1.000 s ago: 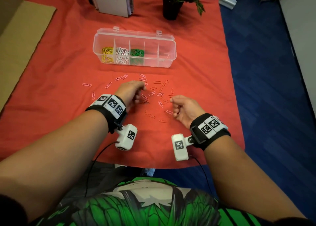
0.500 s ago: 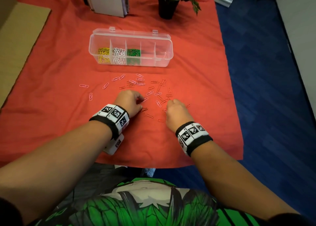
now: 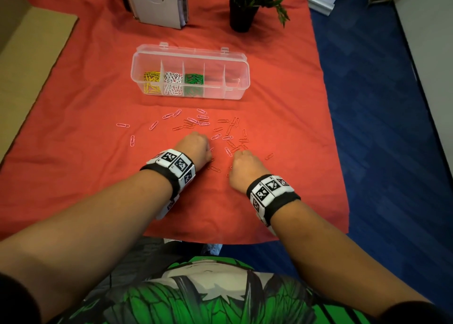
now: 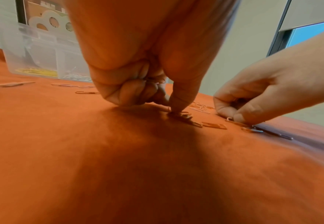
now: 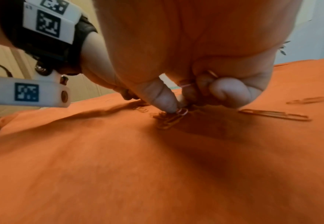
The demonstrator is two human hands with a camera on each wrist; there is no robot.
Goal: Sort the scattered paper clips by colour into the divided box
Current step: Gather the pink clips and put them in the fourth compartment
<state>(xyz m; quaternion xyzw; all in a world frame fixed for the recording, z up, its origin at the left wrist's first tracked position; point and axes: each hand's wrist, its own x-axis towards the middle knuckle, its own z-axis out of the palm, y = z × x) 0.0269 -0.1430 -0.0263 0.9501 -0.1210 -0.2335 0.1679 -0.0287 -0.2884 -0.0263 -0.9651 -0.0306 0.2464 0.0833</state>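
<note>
Both hands knuckles-up, left hand [image 3: 196, 147] and right hand [image 3: 245, 168] fingers curled, pinching.

One divided box [image 3: 190, 71] with five compartments, three holding clips, roughly thirty loose paper clips [image 3: 203, 124] lying scattered, one potted plant [image 3: 245, 7], two hands.

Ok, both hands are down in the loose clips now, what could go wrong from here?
1. The right hand already has clips tucked in its curled fingers while pinching another off the cloth; the stash could slip out.
2. The loose orange clips nearly match the cloth, so some may be overlooked.
3. Pink clips lie mixed among them, and the divided box has adjacent unfilled compartments; a blind grab could mix colours.
</note>
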